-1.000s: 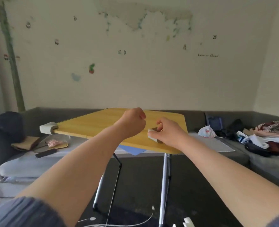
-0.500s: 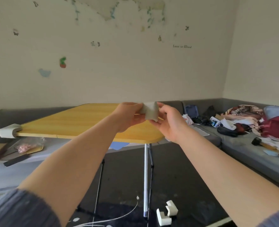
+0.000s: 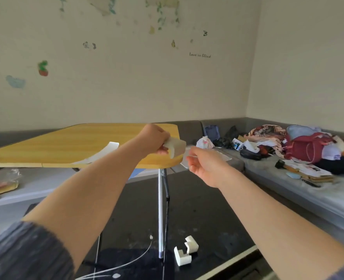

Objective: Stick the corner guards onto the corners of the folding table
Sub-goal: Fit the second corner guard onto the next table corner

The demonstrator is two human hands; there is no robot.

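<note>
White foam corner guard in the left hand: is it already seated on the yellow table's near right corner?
No, the left hand holds the white foam corner guard just above the bare corner of the yellow folding table.

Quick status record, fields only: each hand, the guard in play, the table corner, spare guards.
left hand: grips a white corner guard just above the table's near right corner
right hand: off the guard, to the right of the corner, pinching a thin clear strip, possibly a backing film
table: yellow folding top; near right corner still bare
spare guards: two on the dark floor by the table leg
on the tabletop: white strip, kind unclear
</note>
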